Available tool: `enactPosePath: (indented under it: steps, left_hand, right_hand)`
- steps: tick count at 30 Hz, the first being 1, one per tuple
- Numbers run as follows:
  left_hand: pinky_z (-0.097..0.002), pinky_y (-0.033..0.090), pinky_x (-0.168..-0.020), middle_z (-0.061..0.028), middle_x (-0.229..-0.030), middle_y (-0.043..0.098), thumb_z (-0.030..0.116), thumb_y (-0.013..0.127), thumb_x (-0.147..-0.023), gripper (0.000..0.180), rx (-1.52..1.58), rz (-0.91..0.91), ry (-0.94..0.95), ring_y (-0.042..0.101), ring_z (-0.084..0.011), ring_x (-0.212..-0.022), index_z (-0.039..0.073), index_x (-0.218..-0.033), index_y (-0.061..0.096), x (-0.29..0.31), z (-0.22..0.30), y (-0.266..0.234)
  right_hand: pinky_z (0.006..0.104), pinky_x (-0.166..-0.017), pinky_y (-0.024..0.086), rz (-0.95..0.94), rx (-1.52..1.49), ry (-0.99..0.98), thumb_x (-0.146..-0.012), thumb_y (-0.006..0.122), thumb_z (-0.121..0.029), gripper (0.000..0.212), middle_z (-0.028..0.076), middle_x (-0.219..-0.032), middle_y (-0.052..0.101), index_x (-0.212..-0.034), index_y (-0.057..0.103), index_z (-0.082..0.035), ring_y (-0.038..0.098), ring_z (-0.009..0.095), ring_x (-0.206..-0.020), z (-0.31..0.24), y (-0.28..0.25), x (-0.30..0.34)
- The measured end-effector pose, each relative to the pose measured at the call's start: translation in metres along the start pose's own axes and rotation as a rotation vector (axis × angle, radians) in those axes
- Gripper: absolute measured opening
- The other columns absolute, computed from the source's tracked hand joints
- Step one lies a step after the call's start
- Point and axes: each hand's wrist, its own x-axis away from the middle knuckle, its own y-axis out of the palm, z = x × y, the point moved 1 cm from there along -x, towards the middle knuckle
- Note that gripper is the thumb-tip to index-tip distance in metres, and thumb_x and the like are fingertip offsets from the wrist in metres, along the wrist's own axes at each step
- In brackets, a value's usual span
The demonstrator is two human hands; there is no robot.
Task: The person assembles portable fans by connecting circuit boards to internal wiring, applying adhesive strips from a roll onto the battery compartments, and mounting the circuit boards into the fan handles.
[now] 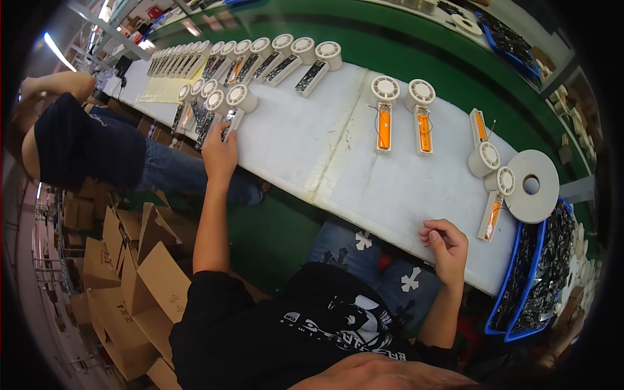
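My left hand (221, 155) reaches to the front edge of the table's left part. Its fingers close on the handle end of a white handheld fan (241, 99) whose handle shows a dark circuit board. Another such fan (215, 101) lies right beside it. My right hand (450, 252) is by the table's front edge on the right, fingers loosely curled, with nothing visible in it. Nearest to it is a fan (502, 182) with an orange battery in its open handle. Two more battery-fitted fans, a left one (385, 89) and a right one (421, 94), lie farther back.
A row of fans (282, 44) runs along the white table's (279, 146) back left. At right are a large white reel (545, 175) and blue bins (513, 312) of dark parts. Cardboard boxes (120, 325) stand lower left; another person (91, 140) is at left.
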Motion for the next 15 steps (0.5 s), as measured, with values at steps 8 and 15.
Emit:
enactPosePath:
  steps: [8,15]
  left_hand:
    - [-0.0464,0.051,-0.077,-0.0200,-0.095,0.070,0.016,0.071,-0.090,0.027,-0.256,0.214,0.205,0.066,-0.0392,-0.086,0.006,-0.115,0.067,-0.008,0.029,0.005]
    - [-0.0387,0.051,-0.067,-0.0123,-0.090,0.069,0.021,0.073,-0.091,0.041,0.262,-0.254,0.188,0.064,-0.0270,-0.072,0.010,-0.130,0.064,0.025,0.204,0.024]
  right_hand:
    - [0.0264,-0.079,0.054,0.023,-0.020,0.026,-0.099,0.060,-0.003,0.017,0.009,-0.097,0.071,-0.113,0.069,0.003,0.066,0.013,-0.088,-0.001,-0.004,0.001]
    - [0.0277,-0.079,0.056,0.055,0.099,-0.053,-0.097,0.061,0.000,0.016,0.010,-0.094,0.070,-0.110,0.069,0.004,0.068,0.015,-0.085,-0.009,0.006,-0.003]
